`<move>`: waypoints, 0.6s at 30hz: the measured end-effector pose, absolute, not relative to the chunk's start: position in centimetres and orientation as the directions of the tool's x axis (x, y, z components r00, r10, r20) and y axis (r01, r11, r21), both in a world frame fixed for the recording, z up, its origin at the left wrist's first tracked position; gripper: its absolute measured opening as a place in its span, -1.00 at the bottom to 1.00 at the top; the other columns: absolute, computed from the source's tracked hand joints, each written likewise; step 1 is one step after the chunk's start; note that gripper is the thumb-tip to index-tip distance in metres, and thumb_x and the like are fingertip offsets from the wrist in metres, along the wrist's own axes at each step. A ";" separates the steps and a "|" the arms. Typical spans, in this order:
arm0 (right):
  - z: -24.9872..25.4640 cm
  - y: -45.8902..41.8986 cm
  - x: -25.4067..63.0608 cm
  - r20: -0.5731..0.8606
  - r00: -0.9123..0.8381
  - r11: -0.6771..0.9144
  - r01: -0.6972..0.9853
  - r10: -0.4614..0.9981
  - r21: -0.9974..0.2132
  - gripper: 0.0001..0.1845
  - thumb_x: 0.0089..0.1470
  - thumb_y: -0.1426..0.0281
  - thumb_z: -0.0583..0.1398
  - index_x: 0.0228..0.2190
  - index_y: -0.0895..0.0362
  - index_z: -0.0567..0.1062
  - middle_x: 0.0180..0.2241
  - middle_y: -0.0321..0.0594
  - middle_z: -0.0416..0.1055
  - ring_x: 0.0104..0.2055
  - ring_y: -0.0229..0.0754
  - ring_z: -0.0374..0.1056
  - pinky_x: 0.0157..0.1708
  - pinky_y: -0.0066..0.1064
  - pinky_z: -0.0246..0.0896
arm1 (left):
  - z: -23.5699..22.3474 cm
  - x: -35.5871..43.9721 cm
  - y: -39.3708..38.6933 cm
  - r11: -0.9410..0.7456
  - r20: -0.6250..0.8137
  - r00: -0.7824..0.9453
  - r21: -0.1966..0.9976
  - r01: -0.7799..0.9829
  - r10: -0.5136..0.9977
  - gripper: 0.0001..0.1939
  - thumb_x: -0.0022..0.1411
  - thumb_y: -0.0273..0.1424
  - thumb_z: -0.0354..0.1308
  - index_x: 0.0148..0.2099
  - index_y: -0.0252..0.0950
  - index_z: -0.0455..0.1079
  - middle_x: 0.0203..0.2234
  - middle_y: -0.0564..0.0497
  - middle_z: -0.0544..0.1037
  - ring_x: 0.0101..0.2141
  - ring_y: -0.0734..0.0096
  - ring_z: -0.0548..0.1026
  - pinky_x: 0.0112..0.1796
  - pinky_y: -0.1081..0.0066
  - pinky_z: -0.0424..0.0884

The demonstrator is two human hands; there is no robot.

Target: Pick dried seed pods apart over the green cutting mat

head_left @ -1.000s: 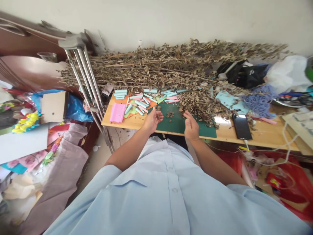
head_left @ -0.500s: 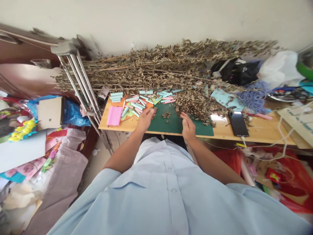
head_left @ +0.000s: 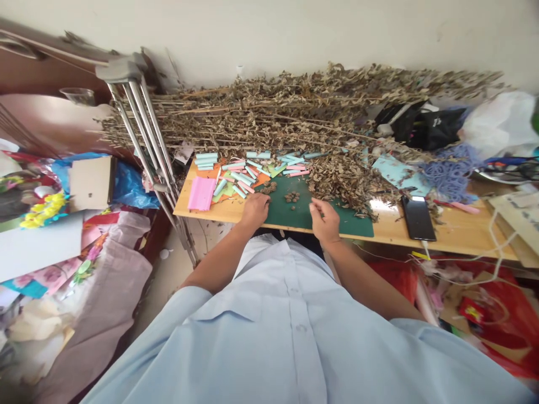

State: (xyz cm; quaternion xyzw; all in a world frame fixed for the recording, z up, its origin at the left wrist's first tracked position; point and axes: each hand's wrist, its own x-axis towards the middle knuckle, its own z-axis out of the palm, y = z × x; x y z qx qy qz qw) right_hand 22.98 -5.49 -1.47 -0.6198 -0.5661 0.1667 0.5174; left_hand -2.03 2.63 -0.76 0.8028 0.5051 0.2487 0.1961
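Note:
My left hand (head_left: 255, 210) rests palm down at the left edge of the green mat (head_left: 279, 213). Its fingers curl under, hiding whatever may be in them. Just beyond its fingertips lies a cluster of small brown clumps (head_left: 268, 187); a second group of brown balls (head_left: 291, 196) sits mid-mat, between my hands. On the right, my right hand (head_left: 325, 220) is closed, thumb near the bent forefinger, its inside out of sight. The nearest thing to it is a heap of dried leaves (head_left: 343, 182) on the mat's right side.
Blue and pink paper rolls (head_left: 242, 177) and a pink paper stack (head_left: 201, 193) lie left on the wooden table (head_left: 227, 216). Dried leafy stalks (head_left: 252, 120) line the back. Metal crutches (head_left: 143, 129) lean at left. A phone (head_left: 418, 217) with a cable lies right.
My left hand turned from palm up, fingers loosely spread, to palm down with fingers curled. My right hand's fingers have bent inward from a straighter pose. The view swung slightly and came back.

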 end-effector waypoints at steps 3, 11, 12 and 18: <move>-0.7 -5.3 21.6 0.323 0.174 0.206 0.481 0.930 -0.852 -0.61 0.27 0.17 0.19 0.03 0.06 0.58 -0.18 -0.12 0.60 -0.29 -0.13 0.50 -0.20 -0.22 0.50 | -0.4 -1.8 2.6 -0.344 0.184 0.304 0.681 0.646 0.935 -0.81 0.24 -0.55 0.14 -0.15 -0.26 0.54 -0.20 -0.12 0.60 -0.08 0.14 0.52 0.03 0.15 0.43; 1.5 -2.8 19.0 0.159 -0.062 0.170 0.389 0.985 -0.905 -0.53 0.14 0.34 0.27 0.10 -0.04 0.55 0.05 -0.19 0.56 -0.22 -0.14 0.54 -0.11 -0.23 0.51 | 1.0 0.5 1.5 0.102 -0.108 0.305 0.994 0.036 0.946 -0.81 0.12 -0.46 0.30 -0.19 -0.32 0.44 -0.37 0.04 0.55 -0.37 0.38 0.59 -0.35 0.40 0.51; 1.7 -2.6 19.0 0.150 -0.080 0.170 0.383 0.985 -0.908 -0.54 0.13 0.34 0.27 0.08 -0.04 0.57 0.04 -0.20 0.58 -0.21 -0.14 0.55 -0.11 -0.23 0.51 | 1.3 0.7 1.3 0.131 -0.121 0.328 0.991 -0.007 0.937 -0.81 0.11 -0.43 0.32 -0.20 -0.33 0.44 -0.39 0.05 0.55 -0.39 0.40 0.59 -0.38 0.42 0.50; 1.6 -2.6 19.4 0.134 -0.068 0.150 0.375 0.989 -0.915 -0.71 0.13 0.31 0.27 -0.11 0.01 0.66 -0.14 -0.20 0.64 -0.17 -0.10 0.55 -0.09 -0.23 0.48 | 2.2 0.8 0.5 0.253 -0.185 0.382 0.958 -0.136 0.905 -0.71 0.07 -0.35 0.41 -0.20 -0.37 0.46 -0.46 0.01 0.60 -0.40 0.39 0.62 -0.38 0.44 0.52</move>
